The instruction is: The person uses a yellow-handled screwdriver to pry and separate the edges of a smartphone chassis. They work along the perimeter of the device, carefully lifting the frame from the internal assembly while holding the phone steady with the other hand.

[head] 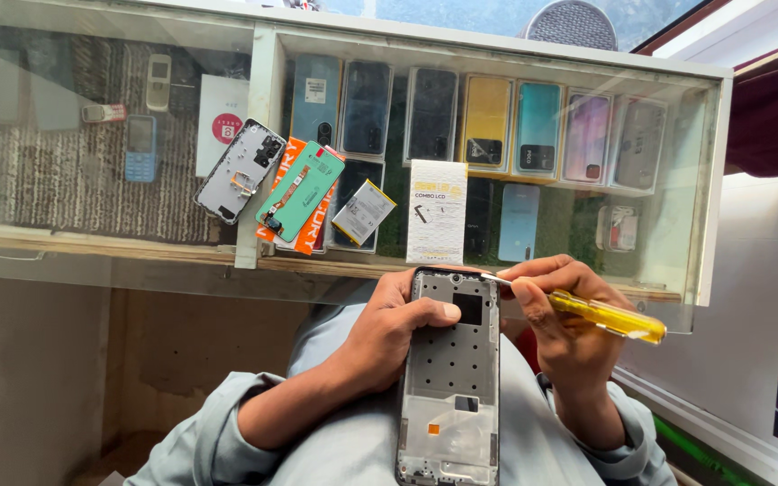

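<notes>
At lower centre of the frame, the left hand grips an opened phone frame upright over the lap. The right hand holds a yellow-handled screwdriver, tip at the frame's upper right corner, below the glass surface.

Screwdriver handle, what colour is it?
Clear yellow: the screwdriver handle, held in the right hand, shows best in the head view.

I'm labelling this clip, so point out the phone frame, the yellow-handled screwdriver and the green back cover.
phone frame (450,378), head view, middle plate.
yellow-handled screwdriver (607,316), head view, handle.
green back cover (302,190), head view, centre.
</notes>
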